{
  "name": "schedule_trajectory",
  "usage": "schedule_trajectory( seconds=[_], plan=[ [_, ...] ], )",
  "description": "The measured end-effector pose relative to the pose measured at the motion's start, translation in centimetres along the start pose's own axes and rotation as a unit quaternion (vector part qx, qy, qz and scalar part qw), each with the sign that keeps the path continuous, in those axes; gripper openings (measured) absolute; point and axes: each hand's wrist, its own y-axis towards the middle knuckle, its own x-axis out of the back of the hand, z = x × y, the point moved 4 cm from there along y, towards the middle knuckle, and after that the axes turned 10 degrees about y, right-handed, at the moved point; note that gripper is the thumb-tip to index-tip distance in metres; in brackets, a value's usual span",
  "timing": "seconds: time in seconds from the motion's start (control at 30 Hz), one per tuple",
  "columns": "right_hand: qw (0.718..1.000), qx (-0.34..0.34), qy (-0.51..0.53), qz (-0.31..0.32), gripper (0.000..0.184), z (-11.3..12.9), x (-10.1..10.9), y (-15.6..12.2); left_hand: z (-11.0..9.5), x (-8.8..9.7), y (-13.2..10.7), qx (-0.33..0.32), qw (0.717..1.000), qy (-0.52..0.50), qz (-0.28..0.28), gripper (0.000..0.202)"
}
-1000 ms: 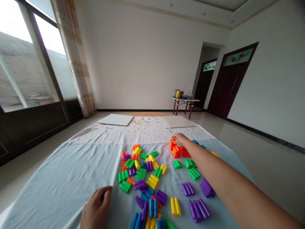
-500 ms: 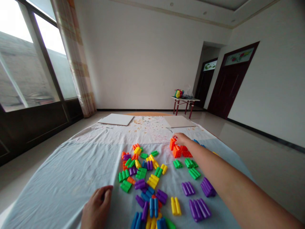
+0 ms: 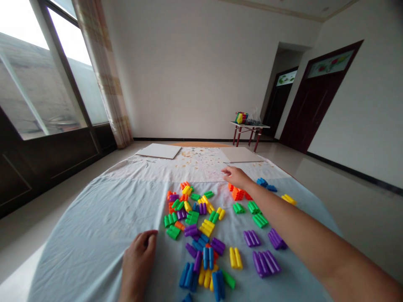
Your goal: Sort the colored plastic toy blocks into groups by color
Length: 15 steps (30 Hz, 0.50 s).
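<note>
**Hand reaches across sheet of coloured blocks**

A person leans over a pale sheet [image 3: 94,226] spread on a glossy floor. The right hand [image 3: 234,176] is stretched out at arm's length just above a small cluster of orange blocks [image 3: 238,193]. Its palm faces down and its fingers are spread loosely toward the left, with nothing seen in its grasp. Whether it touches the cluster cannot be told.

The left hand [image 3: 138,262] rests palm down on the sheet at the near edge, fingers slightly curled and holding nothing, just left of a mixed pile [image 3: 195,218].

The sheet's left half lies bare as far as the window wall. On the right, its edge runs close behind a lone yellow block [image 3: 289,199], with open floor beyond it up to the dark doors [image 3: 315,100]. At the far end, two white boards [image 3: 159,150] lie flat on the sheet.

A panel over the nearer door carries a painted design, too small to read.

The orange blocks lie flat past the green blocks [image 3: 252,209], and their ribs appear to run away toward the far wall. The purple blocks [image 3: 264,263] nearby slant toward the far left.
</note>
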Motion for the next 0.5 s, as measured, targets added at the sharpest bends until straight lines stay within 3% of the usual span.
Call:
schedule_trajectory(
  seconds=[0.13,0.2,0.37,0.5],
  plan=[
    [0.991,0.078,0.040,0.104,0.025,5.0,-4.6,-4.7,-0.1,0.0,-0.1,-0.010,1.000,-0.008,-0.002,0.036],
    [0.982,0.107,0.022,0.154,0.025,6.1,-6.8,-6.9,-0.1,-0.1,-0.1,-0.014,1.000,-0.010,-0.003,0.036],
    [0.961,0.164,-0.032,0.219,0.044,5.9,-10.2,-9.5,-0.1,-0.1,-0.1,-0.012,1.000,-0.013,-0.003,0.037],
    [0.957,0.169,-0.080,0.221,0.039,5.5,-11.0,-9.7,0.0,0.0,0.1,0.001,1.000,-0.008,0.009,0.038]
  ],
)
